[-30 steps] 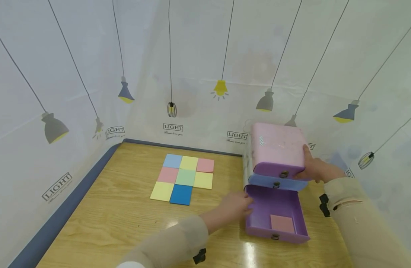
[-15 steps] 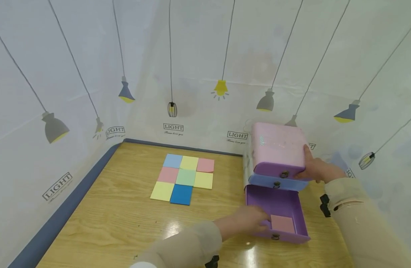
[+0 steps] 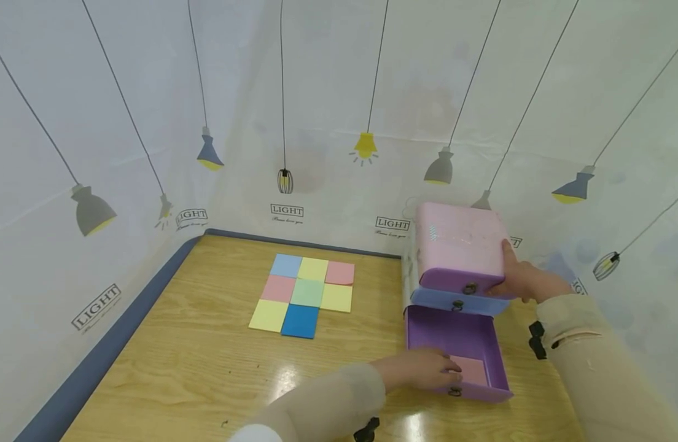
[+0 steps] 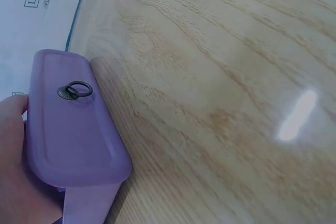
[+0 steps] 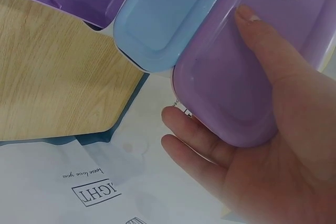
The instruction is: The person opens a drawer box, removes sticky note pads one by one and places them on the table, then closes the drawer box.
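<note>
A small desktop drawer cabinet [image 3: 460, 239] with a pink top stands at the right of the table. Its lowest purple drawer [image 3: 452, 331] is pulled out, and a pink sticky note pad [image 3: 473, 371] lies inside. My left hand [image 3: 419, 368] reaches over the drawer's left wall, fingertips at the pad's left edge; the left wrist view hides them behind the drawer front [image 4: 73, 129]. With my right hand [image 3: 524, 279] I hold the cabinet's upper right side. The thumb rests on the top purple drawer front [image 5: 226, 82] and the other fingers wrap round the side.
Several coloured square sticky note pads lie in a block left of the cabinet, among them a dark blue pad [image 3: 300, 320] and a green pad [image 3: 307, 293]. A closed blue drawer [image 3: 444, 299] sits mid-cabinet. Lamp-printed white sheeting [image 3: 328, 92] backs the wooden table [image 3: 195, 356].
My left hand has moved right and slightly down, from the drawer's left wall to over the pink pad. The right hand keeps its hold on the cabinet.
</note>
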Available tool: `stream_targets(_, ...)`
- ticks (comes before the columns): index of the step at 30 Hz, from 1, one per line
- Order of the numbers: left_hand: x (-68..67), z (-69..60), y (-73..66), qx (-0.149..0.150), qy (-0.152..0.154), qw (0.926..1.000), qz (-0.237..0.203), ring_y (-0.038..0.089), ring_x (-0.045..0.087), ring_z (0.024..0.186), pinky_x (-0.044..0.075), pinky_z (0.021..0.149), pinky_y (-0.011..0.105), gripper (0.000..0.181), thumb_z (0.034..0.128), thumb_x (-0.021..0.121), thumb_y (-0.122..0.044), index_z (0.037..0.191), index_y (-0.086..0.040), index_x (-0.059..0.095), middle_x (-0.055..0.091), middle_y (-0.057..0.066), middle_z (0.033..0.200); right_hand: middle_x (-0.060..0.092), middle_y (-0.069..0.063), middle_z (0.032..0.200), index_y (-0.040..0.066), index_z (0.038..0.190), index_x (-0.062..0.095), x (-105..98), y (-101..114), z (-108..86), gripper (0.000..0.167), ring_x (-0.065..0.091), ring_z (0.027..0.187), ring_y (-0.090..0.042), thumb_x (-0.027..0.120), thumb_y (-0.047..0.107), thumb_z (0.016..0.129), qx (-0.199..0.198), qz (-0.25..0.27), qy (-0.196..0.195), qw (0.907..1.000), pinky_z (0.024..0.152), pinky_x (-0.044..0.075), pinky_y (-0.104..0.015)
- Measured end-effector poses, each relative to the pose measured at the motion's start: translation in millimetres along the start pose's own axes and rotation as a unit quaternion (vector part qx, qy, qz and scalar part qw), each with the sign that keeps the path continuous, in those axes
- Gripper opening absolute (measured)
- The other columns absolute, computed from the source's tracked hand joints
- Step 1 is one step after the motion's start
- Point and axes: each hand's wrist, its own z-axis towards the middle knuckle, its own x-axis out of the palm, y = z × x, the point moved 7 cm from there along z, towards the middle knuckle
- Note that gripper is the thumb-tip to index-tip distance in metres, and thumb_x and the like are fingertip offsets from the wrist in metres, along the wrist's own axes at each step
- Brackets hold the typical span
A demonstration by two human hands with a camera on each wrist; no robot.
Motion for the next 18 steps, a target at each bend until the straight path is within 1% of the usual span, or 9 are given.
stream_targets(7, 1.8, 5.9, -2.4, -0.009, 0.015, 0.9997, -0.018, 0.002, 0.036, 0.134, 0.025, 0.110, 0.021, 0.044, 0.1045, 0.031, -0.048, 0.137, -0.032, 0.056, 0.051, -0.019, 0.137, 0.034, -0.058, 0.113, -0.003, 0.137, -0.038, -2.3, 5.7, -6.1, 0.134, 0.063, 0.070, -0.041, 0.078, 0.034, 0.082, -0.005, -0.018, 0.003, 0.9998, 0.066, 0.053, -0.053)
stream_targets(13, -0.8, 5.3, -4.6, -0.019, 0.011, 0.9996, -0.020, 0.003, 0.034, 0.135, 0.023, 0.111, 0.022, 0.044, 0.1045, 0.030, -0.045, 0.138, -0.032, 0.055, 0.051, -0.020, 0.137, 0.030, -0.058, 0.115, -0.004, 0.137, -0.038, -2.9, 7.8, -8.3, 0.132, 0.063, 0.073, -0.045, 0.077, 0.032, 0.084, -0.007, -0.011, 0.006, 0.9999, 0.067, 0.052, -0.054)
stream_targets(16, -1.6, 4.4, -3.3, -0.028, 0.008, 0.9990, -0.033, 0.003, 0.033, 0.136, 0.021, 0.112, 0.023, 0.045, 0.1034, 0.031, -0.046, 0.138, -0.032, 0.055, 0.049, -0.020, 0.138, 0.028, -0.059, 0.117, -0.003, 0.137, -0.038, -1.7, 6.0, -6.1, 0.133, 0.063, 0.077, -0.048, 0.078, 0.032, 0.083, -0.008, 0.000, 0.007, 0.9999, 0.067, 0.053, -0.055)
stream_targets(18, -1.3, 4.8, -1.7, -0.029, 0.003, 0.9988, -0.040, 0.004, 0.034, 0.135, 0.022, 0.112, 0.024, 0.045, 0.1027, 0.032, -0.046, 0.138, -0.031, 0.055, 0.049, -0.020, 0.138, 0.027, -0.059, 0.118, -0.002, 0.137, -0.039, -0.6, 3.7, -3.9, 0.134, 0.062, 0.078, -0.049, 0.079, 0.032, 0.082, -0.007, 0.008, 0.007, 0.9999, 0.067, 0.053, -0.055)
